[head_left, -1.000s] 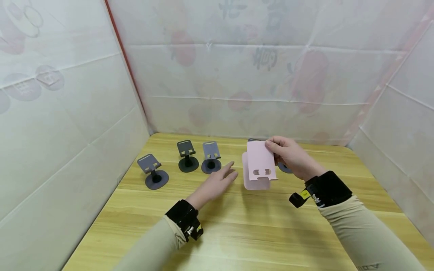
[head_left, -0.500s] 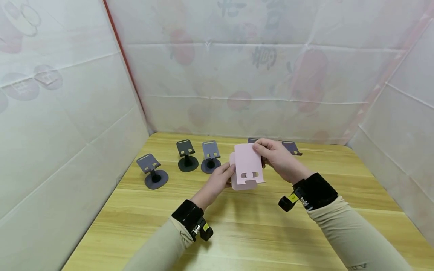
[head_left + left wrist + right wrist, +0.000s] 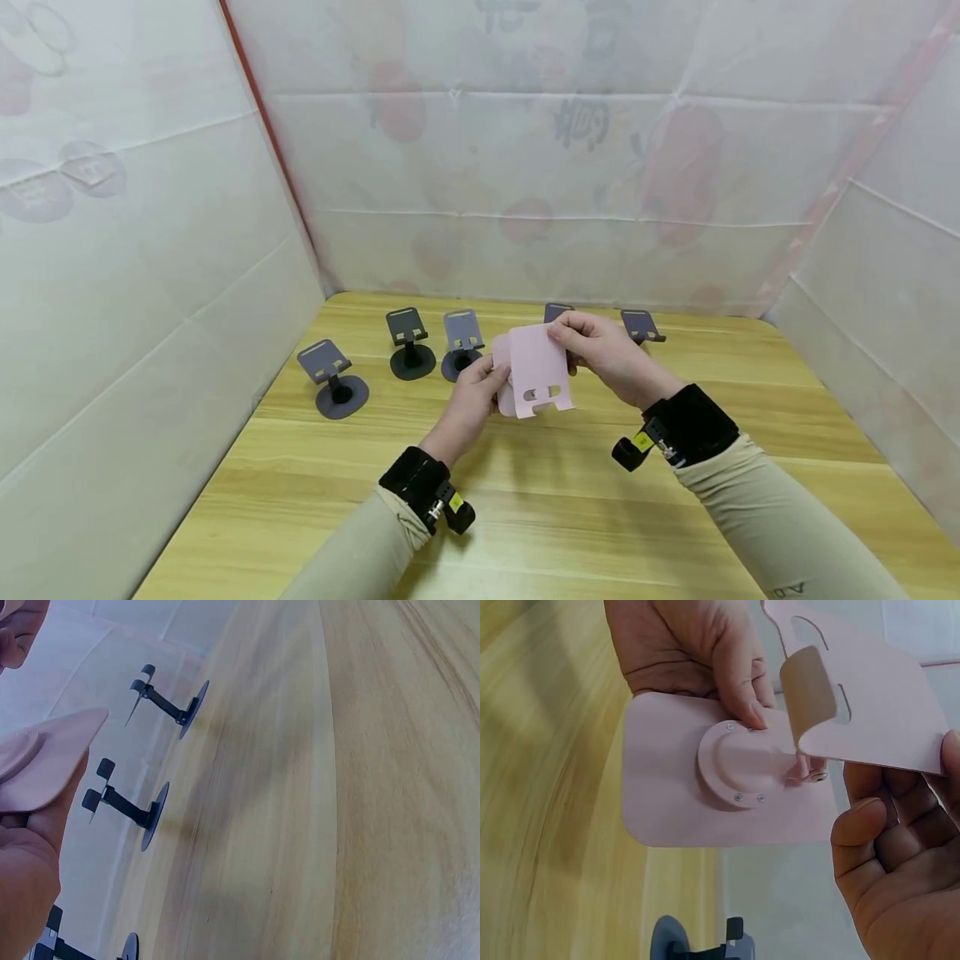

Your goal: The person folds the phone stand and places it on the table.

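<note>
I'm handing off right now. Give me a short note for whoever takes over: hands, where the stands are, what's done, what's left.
Left hand: grips the base plate of the pink phone stand.
Right hand: pinches its upper plate; the stand is held above the table.
Five dark stands stand unfolded along the far edge, e.g. leftmost stand.
Done: those five are set up.
Left: probably open the pink one and set it down.

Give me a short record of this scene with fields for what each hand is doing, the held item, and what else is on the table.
held item: pink phone stand, above the wooden table
left hand: grips the stand's base plate
right hand: pinches the stand's upper plate
others: dark phone stands upright in a row on the far side
</note>
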